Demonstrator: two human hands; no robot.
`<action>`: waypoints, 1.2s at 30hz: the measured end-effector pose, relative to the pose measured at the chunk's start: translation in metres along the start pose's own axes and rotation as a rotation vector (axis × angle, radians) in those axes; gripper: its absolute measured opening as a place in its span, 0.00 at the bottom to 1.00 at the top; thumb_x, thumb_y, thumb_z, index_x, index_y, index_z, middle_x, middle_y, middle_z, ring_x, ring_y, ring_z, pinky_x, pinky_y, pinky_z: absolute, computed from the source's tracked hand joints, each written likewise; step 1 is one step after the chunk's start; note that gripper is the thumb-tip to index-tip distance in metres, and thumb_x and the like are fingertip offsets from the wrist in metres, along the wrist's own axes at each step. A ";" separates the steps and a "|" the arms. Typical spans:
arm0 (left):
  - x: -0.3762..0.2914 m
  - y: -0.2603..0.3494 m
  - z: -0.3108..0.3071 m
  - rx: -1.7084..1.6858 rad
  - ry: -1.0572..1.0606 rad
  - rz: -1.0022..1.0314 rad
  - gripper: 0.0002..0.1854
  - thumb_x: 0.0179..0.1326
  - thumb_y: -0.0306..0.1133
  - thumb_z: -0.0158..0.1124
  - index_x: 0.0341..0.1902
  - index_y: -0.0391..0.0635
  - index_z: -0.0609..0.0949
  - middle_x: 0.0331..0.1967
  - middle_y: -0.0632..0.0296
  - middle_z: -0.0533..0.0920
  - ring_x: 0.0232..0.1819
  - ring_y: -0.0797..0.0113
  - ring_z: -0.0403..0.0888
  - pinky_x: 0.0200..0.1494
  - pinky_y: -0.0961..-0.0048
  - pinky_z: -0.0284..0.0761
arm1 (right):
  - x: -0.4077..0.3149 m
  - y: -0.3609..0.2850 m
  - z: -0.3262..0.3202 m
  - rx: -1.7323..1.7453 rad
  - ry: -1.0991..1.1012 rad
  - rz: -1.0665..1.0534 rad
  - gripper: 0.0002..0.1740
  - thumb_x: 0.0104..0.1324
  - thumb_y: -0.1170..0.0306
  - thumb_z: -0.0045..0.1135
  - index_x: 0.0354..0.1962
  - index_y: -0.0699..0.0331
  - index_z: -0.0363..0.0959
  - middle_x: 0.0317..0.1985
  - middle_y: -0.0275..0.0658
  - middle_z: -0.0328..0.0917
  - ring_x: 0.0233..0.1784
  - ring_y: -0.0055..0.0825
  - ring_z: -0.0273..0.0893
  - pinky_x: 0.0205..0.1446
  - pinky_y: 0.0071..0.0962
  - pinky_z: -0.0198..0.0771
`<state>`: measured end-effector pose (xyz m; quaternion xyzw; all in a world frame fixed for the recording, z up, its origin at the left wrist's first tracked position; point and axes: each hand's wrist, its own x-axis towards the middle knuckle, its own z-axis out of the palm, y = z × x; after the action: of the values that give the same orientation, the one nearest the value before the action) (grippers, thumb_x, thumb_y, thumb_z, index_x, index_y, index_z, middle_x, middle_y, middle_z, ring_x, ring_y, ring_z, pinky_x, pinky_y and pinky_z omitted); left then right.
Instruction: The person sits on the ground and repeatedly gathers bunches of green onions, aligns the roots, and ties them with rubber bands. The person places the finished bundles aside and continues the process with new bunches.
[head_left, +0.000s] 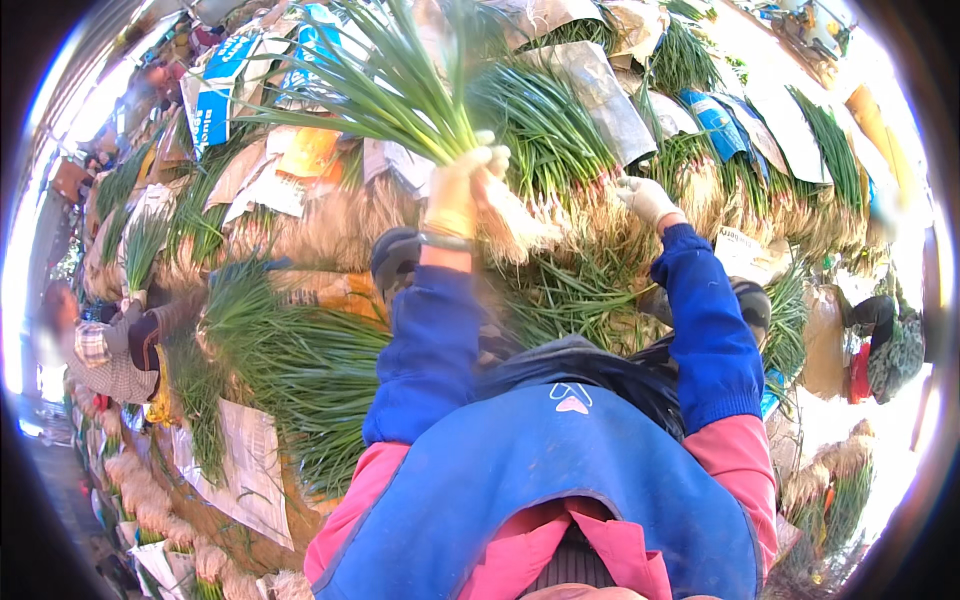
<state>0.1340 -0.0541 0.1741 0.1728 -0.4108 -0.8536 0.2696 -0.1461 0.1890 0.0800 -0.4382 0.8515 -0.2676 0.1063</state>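
My left hand (466, 184), in a pale glove, is closed around a bunch of onion-like green plants (431, 112) at their pale stem bases. Their long leaves fan out up and to the left, and tan fibrous roots (517, 217) hang out below the hand. My right hand (646, 199), also gloved, is at the pinkish stem bases of a thick row of the same plants (551, 127). Its fingertips are bent towards the stems; whether they grip any is too small to tell.
Paper sacks (592, 90) and blue-printed bags (225, 71) cover parts of the rows. Loose leaves (577, 292) lie between my feet. A large heap of the plants (315, 382) is at my left. A person (120, 352) sits at far left, another (892, 352) at far right.
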 end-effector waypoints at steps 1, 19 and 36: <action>0.007 -0.015 0.006 -0.044 0.005 -0.026 0.18 0.54 0.20 0.60 0.51 0.35 0.77 0.34 0.52 0.84 0.29 0.67 0.83 0.28 0.77 0.80 | 0.000 0.018 0.009 0.121 0.067 0.097 0.24 0.64 0.53 0.55 0.47 0.65 0.78 0.44 0.52 0.80 0.49 0.47 0.78 0.55 0.34 0.71; 0.154 -0.229 -0.093 0.309 0.359 -0.484 0.09 0.55 0.26 0.65 0.41 0.43 0.79 0.28 0.64 0.79 0.20 0.67 0.77 0.19 0.73 0.75 | 0.049 0.054 0.238 0.730 0.433 0.671 0.54 0.51 0.57 0.72 0.65 0.76 0.50 0.59 0.55 0.68 0.62 0.44 0.69 0.63 0.34 0.66; 0.135 -0.274 -0.071 -0.117 0.315 -0.450 0.11 0.57 0.22 0.60 0.44 0.38 0.77 0.34 0.52 0.82 0.30 0.53 0.82 0.32 0.57 0.82 | 0.080 0.184 -0.021 1.558 0.454 0.768 0.24 0.63 0.78 0.55 0.57 0.68 0.68 0.44 0.43 0.79 0.45 0.29 0.77 0.49 0.26 0.72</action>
<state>-0.0237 -0.0368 -0.0962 0.3745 -0.2652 -0.8768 0.1432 -0.3294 0.2193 0.0005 0.1365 0.5170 -0.7956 0.2848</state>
